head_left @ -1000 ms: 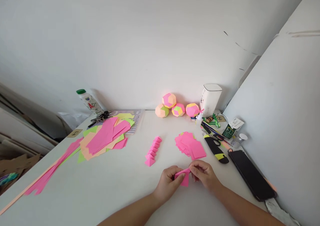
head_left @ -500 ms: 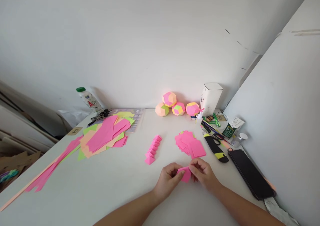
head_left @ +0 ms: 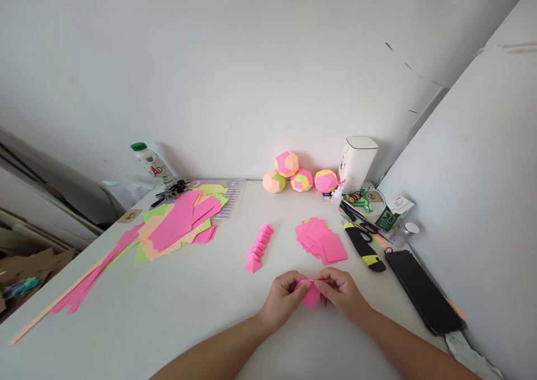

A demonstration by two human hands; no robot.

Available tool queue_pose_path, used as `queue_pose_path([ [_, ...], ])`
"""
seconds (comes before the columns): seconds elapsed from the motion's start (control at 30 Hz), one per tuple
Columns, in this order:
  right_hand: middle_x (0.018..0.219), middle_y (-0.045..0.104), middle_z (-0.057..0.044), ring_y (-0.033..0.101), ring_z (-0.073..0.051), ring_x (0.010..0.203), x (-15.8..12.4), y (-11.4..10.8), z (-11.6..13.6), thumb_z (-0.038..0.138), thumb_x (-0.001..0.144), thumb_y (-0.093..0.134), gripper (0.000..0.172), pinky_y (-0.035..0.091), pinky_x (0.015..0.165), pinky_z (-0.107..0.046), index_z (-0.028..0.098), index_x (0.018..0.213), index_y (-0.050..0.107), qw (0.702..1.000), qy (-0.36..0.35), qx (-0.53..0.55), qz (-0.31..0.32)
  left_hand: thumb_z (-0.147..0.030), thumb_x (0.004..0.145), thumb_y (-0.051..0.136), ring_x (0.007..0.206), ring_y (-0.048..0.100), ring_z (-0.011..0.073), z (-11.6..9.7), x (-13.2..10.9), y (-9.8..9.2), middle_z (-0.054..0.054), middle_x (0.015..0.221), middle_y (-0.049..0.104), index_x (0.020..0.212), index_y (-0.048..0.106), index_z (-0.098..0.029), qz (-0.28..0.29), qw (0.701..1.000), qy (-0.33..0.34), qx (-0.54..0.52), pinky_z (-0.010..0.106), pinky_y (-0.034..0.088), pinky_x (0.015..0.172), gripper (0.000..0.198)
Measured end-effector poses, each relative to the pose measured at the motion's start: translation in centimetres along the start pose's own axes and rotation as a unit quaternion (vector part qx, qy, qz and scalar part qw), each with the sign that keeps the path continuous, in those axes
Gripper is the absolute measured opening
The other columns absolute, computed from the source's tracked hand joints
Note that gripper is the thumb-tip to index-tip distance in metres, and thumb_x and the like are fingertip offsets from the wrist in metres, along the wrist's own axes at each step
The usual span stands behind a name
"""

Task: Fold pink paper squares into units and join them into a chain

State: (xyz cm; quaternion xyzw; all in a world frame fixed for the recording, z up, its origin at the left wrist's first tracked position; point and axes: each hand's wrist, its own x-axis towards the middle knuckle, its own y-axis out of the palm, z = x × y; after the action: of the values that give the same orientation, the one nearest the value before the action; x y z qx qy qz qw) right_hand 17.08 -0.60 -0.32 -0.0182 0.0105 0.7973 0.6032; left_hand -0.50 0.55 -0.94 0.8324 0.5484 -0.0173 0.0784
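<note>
My left hand (head_left: 283,299) and my right hand (head_left: 342,293) pinch one small pink paper square (head_left: 311,295) between them, just above the white table (head_left: 188,313). The fingers of both hands are closed on its top edge. Behind the hands lies a loose pile of pink paper squares (head_left: 321,241). To its left, a row of folded pink paper units (head_left: 258,247) stands on the table.
Pink, orange and green paper sheets (head_left: 178,226) and long strips (head_left: 79,290) lie at the left. Three paper balls (head_left: 300,177) sit by the wall next to a white container (head_left: 356,163). A utility knife (head_left: 364,248), black phone (head_left: 423,290), bottle (head_left: 151,164) and keys (head_left: 170,192) are nearby.
Both hands stayed on the pink square and reworked it slightly; its top edge is now pinched flat between the fingers. The view shifted a little.
</note>
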Motion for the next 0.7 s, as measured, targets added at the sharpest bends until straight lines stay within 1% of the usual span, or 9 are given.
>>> queue_pose_path([
  [0.2,0.054,0.055,0.003,0.052,-0.01,0.045,0.13,0.0,-0.07,0.035,0.082,0.06,0.02,0.043,0.045,-0.022,0.015,0.079,0.061,1.0,0.003,-0.002,-0.001,-0.043,0.078,0.059,0.048,0.035,0.0071,0.02,0.04,-0.04,-0.003,0.054,0.048,0.068,0.057,-0.013,0.0,1.0,0.003,0.005,0.02,0.027,0.047,0.031],
  [0.47,0.054,0.055,0.003,0.052,-0.01,0.046,0.05,-0.06,-0.28,0.037,0.083,0.059,0.023,0.043,0.046,-0.022,0.015,0.079,0.061,1.0,0.002,-0.009,0.004,-0.043,0.078,0.059,0.046,0.034,0.007,0.15,0.07,-0.03,-0.005,0.051,0.044,0.065,0.055,-0.014,-0.002,1.0,0.0,0.005,0.02,0.026,0.045,0.033],
  [0.57,0.054,0.055,0.003,0.052,-0.01,0.045,0.05,-0.02,-0.23,0.038,0.082,0.059,0.024,0.043,0.045,-0.022,0.015,0.078,0.061,1.0,0.003,-0.015,0.003,-0.044,0.078,0.059,0.045,0.034,0.0072,-0.1,0.01,-0.06,-0.005,0.05,0.042,0.065,0.057,-0.014,-0.001,1.0,0.0,0.013,0.021,0.026,0.045,0.033],
  [0.7,0.054,0.055,0.003,0.052,-0.011,0.046,0.01,-0.04,-0.18,0.04,0.082,0.059,0.024,0.043,0.046,-0.023,0.015,0.078,0.06,1.0,0.011,-0.014,0.003,-0.045,0.08,0.056,0.047,0.038,0.0086,-0.72,-0.16,-0.03,-0.004,0.052,0.042,0.061,0.059,-0.014,-0.009,0.999,0.007,0.035,0.022,0.03,0.047,0.036],
])
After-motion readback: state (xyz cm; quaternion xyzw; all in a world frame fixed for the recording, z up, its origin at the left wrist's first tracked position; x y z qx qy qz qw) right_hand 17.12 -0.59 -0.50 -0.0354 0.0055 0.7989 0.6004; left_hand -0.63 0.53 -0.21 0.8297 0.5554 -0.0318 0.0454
